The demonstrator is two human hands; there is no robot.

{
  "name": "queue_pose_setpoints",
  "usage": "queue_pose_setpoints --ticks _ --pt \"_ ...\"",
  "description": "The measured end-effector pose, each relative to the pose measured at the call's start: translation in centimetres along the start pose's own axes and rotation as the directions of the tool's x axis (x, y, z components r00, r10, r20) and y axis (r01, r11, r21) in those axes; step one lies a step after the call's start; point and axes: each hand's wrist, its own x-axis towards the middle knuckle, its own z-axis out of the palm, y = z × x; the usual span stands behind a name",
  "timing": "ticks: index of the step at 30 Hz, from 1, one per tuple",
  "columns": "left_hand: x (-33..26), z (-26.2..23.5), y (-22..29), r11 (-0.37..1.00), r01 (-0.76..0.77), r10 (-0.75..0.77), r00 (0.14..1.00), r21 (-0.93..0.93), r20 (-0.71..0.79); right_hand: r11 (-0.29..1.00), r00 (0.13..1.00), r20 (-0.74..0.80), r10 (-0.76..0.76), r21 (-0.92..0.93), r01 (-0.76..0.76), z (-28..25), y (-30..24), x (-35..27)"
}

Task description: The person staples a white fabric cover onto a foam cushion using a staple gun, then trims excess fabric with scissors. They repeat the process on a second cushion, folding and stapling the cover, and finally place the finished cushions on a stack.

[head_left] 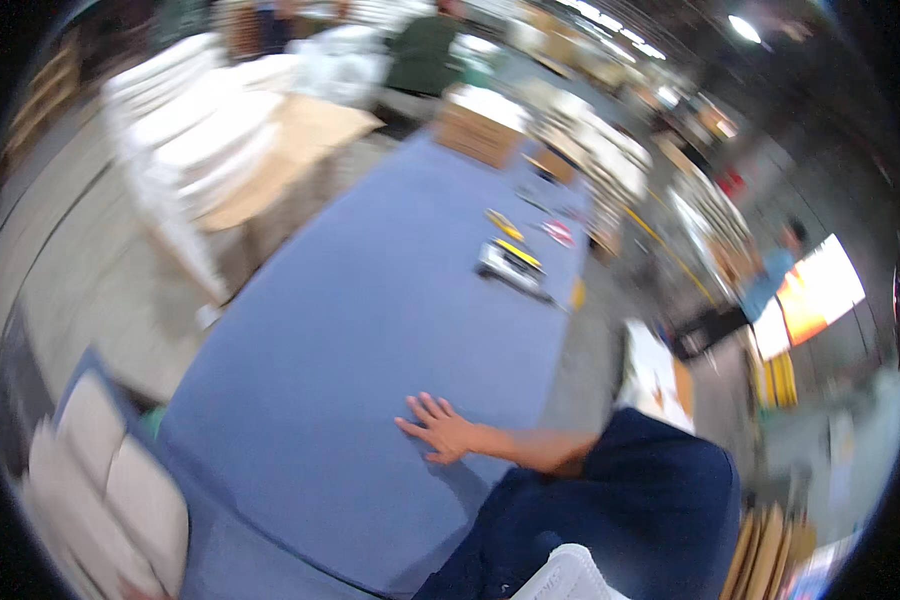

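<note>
Fingers of the right hand are spread wide and laid flat on the blue table cover, near its right edge, holding nothing (the left hand is not seen). Smoothing is judged best done with the palm kept flat, well short of the yellow-and-white tools lying farther off.

Only one arm shows up here, so not much to go on. The grip is bare: no glove, no ring or watch that I can make out through the blur. The forearm is bare too. Past that comes a dark navy garment, loose and plain, with no visible logo. Something white sits at the lower edge; can't tell what.
</note>
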Motion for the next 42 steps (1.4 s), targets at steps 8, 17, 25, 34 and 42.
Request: queue_pose_setpoints --ticks 8,17,25,34,42 --pt "4.5 -8.6 5.6 0.959 -0.190 0.148 0.969 0.210 0.200 0.985 0.990 0.107 0.094 0.135 -0.108 -0.2 -1.2 -3.7" --pt "7.9 -26.4 12.0 0.941 -0.339 0.339 0.940 0.000 0.034 0.941 0.996 0.070 -0.062 0.337 0.034 -1.0 1.3 -0.3" --pt "16.9 -52.9 15.5 0.970 -0.106 0.100 0.994 -0.219 -0.041 0.911 0.982 0.011 -0.190 0.376 0.172 2.1 6.6 -1.5" --pt "22.1 -74.8 31.8 0.551 -0.009 0.389 0.888 -0.834 0.247 0.445 0.988 -0.118 -0.098 0.883 0.150 6.2 16.7 -6.0" --pt "21.3 -76.5 54.6 0.709 -0.268 0.578 0.752 -0.653 0.318 0.277 0.881 -0.294 0.372 0.941 0.197 1.1 32.6 -13.9"
